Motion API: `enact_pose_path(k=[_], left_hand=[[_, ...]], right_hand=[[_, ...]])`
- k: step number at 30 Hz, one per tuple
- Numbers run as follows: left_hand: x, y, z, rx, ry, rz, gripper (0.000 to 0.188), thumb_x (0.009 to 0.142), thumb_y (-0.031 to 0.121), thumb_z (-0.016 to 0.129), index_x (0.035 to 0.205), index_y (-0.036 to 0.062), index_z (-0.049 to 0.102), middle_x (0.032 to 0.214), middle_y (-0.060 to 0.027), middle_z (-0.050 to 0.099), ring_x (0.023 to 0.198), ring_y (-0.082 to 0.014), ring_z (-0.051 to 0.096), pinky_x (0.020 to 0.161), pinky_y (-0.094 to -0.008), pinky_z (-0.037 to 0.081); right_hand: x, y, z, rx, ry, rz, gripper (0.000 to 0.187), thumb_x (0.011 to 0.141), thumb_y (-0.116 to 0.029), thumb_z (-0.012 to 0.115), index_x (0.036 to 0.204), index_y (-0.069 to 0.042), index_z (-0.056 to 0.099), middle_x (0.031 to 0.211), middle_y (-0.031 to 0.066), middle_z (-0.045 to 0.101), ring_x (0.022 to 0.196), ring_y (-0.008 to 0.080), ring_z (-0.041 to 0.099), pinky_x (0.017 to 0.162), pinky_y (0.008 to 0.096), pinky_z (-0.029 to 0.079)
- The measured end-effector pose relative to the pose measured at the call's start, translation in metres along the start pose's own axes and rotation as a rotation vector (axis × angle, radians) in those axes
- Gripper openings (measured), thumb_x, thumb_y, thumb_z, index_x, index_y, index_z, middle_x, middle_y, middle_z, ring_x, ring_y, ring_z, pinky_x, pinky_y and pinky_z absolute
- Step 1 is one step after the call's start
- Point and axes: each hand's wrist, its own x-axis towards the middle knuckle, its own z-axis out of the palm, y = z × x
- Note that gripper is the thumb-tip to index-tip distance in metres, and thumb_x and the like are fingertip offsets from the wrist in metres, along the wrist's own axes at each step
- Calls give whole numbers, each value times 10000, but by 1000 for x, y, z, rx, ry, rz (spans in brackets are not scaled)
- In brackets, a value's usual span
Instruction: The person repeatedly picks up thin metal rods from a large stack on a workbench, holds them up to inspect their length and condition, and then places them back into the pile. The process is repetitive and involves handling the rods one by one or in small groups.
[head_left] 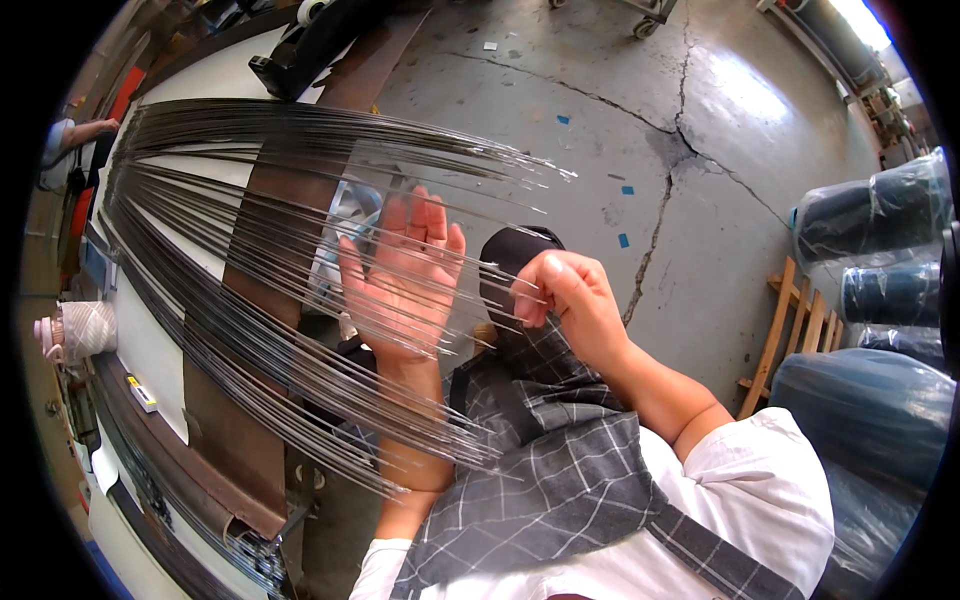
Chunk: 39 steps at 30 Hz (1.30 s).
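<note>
Many thin, dark, wire-like strands (270, 235) fan out from the table at the left and reach past its edge, with their pale tips in the air. My left hand (405, 275) is under the middle strands, palm up and fingers spread, so they cross in front of it. It grips nothing. To its right, my right hand (570, 300) is closed in a pinch at the tips of a few middle strands. Its fingertips partly hide what they hold. The strands lie in several groups with gaps between them.
On the table (150, 360) are a cone of white cord (88, 332) and a small yellow-and-white object (141, 393). A black tape dispenser (300, 55) stands at its far end. Another person's hand (95, 130) shows at far left. Plastic-wrapped rolls (870, 225) and a wooden pallet (780, 340) are at right.
</note>
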Motion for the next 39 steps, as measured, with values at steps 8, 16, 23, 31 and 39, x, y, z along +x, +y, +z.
enact_pose_path(k=[8, 16, 23, 31, 39], left_hand=[[16, -6, 0, 56, -211, 22, 786, 858, 519, 450, 1386, -8, 200, 1448, -184, 207, 1362, -298, 165, 1114, -465, 128], [30, -5, 8, 86, -231, 118, 810, 851, 501, 483, 1383, -24, 171, 1435, -208, 213, 1349, -312, 197, 1115, -479, 124], [14, -5, 13, -47, -344, 38, 706, 902, 368, 465, 1410, 15, 125, 1480, -142, 141, 1376, -291, 114, 1105, -517, 90], [-32, 11, 13, 38, -189, 126, 745, 889, 490, 436, 1409, 33, 162, 1485, -129, 135, 1382, -272, 81, 1096, -527, 142], [-17, 8, -4, -2, -220, 80, 753, 883, 477, 443, 1408, 20, 155, 1480, -142, 146, 1380, -276, 87, 1102, -512, 125]], right_hand=[[14, -6, -6, -70, 113, -115, 309, 929, -293, 467, 948, -13, 597, 784, 59, 620, 654, 99, 566, 579, 202, 435], [33, -17, 1, 34, 143, -149, 437, 944, -350, 414, 1170, 7, 526, 990, 123, 636, 835, 147, 613, 672, 231, 482], [30, -22, 6, 90, 87, -129, 447, 951, -323, 383, 1184, 37, 509, 1018, 147, 629, 844, 162, 621, 667, 237, 487], [25, -8, 0, 123, 70, -33, 548, 942, -435, 330, 1063, 40, 576, 946, 137, 646, 810, 170, 616, 733, 271, 473], [58, -15, -13, 192, 108, -96, 594, 940, -475, 280, 1111, 24, 552, 996, 178, 634, 878, 213, 629, 712, 285, 517]])
